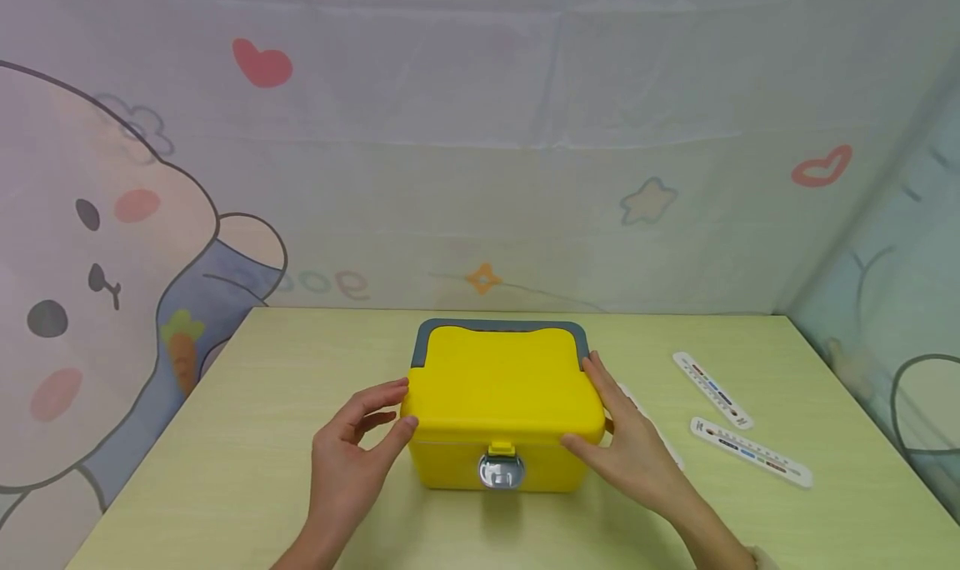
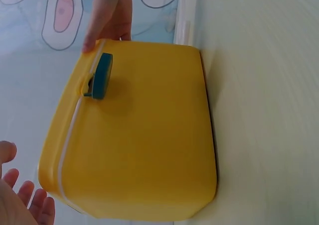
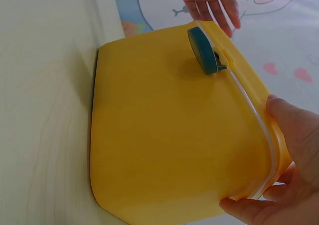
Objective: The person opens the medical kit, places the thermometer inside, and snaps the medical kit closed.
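Note:
A yellow lidded storage box [image 1: 501, 466] stands on the table with its lid [image 1: 502, 378] down. A grey handle [image 1: 502, 326] frames the lid's back edge. On the front, the latch [image 1: 502, 471] sticks outward, and it looks dark teal in the left wrist view. My right hand [image 1: 633, 441] grips the lid's right front corner, thumb on the front edge and fingers along the side. My left hand [image 1: 352, 445] is at the lid's left side with its fingers spread and loosely bent. In the left wrist view those fingers [image 2: 37, 205] show apart from the box.
Two white strip thermometers [image 1: 712, 390] [image 1: 752, 452] lie on the table [image 1: 247, 437] to the right. Another white strip [image 1: 660, 441] is partly hidden behind my right hand. A printed cloth [image 1: 450, 178] hangs along the table's back edge and sides.

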{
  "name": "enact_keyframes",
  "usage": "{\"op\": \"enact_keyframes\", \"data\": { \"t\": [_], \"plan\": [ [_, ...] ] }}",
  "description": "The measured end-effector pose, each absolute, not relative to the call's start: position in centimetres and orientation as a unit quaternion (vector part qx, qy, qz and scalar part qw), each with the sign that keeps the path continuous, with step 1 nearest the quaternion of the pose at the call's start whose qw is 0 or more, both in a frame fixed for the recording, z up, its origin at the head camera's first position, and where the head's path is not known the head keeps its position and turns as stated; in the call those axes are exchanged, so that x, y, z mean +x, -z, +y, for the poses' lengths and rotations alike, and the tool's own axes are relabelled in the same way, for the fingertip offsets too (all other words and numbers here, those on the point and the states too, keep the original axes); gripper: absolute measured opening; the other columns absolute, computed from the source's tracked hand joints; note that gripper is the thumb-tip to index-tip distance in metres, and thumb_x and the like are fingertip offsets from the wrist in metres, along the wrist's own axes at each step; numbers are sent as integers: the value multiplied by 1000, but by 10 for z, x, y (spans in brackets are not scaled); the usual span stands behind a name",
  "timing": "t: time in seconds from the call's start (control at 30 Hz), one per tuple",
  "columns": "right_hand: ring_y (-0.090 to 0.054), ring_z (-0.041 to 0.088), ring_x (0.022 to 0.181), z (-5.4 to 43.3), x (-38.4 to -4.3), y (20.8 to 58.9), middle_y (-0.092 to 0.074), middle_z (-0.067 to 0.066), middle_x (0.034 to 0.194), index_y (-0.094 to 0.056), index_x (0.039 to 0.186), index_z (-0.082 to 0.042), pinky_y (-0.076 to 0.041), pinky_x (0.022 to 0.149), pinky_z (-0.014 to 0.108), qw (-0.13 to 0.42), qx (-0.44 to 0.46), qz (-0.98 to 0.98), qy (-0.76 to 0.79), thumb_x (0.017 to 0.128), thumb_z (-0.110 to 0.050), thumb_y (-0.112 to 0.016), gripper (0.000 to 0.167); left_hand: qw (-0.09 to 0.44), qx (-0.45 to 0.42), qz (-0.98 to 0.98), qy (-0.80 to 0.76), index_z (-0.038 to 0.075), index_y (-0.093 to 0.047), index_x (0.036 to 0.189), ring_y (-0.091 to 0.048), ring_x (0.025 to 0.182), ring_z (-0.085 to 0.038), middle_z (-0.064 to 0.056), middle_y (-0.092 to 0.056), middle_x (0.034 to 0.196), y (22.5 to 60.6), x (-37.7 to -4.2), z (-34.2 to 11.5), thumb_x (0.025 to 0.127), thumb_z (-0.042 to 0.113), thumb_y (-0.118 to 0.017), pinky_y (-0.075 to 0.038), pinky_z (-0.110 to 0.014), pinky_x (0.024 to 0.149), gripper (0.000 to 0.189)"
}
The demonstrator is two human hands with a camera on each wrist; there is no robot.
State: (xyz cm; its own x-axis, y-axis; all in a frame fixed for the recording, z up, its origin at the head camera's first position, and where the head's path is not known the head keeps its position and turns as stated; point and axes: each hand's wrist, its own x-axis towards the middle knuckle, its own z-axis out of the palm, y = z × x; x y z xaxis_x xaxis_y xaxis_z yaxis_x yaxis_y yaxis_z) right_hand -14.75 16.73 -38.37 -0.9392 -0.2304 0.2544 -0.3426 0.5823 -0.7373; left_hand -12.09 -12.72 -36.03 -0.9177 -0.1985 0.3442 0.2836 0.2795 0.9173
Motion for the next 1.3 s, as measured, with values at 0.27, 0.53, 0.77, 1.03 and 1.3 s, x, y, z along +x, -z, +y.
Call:
{"op": "enact_keyframes", "data": {
  "t": [0.27,0.53,0.77,1.03,1.3],
  "plan": [
    [-22,30,138,167,-148,384,-9,-2,155,-17,148,-22,-45,94,43,68,164,-884,-433,80,-36,-71,88,147,-62,-800,578,28,-50,130,-46,122,-4,15,-48,134,369,-130,-131,78,13,-74,-40,-21,98,60],
    [-21,29,138,166,-148,384,-9,-3,155,-15,149,-23,-44,95,44,68,162,-879,-443,80,-36,-71,89,109,-99,-812,565,35,-33,140,-35,133,-18,13,-33,145,378,-135,-135,77,26,-74,-30,-34,108,76],
    [-24,30,137,165,-146,385,-12,2,154,-10,149,-25,-43,96,46,63,151,-878,-450,80,-37,-71,93,87,-116,-812,565,40,-25,142,-31,134,-30,11,-25,149,387,-140,-137,76,27,-76,-25,-46,110,85],
    [-30,32,134,162,-143,387,-18,9,153,-4,148,-31,-42,96,48,50,119,-880,-457,79,-45,-69,96,68,-110,-831,541,39,-19,144,-29,136,-23,10,-23,151,394,-145,-137,75,35,-75,-25,-43,109,89],
    [-35,33,131,161,-142,391,-22,10,152,-3,148,-30,-43,96,47,48,85,-893,-439,80,-48,-66,95,64,-103,-833,539,35,-19,146,-31,135,-24,11,-22,151,400,-147,-138,76,39,-73,-26,-43,109,89]
  ]
}}
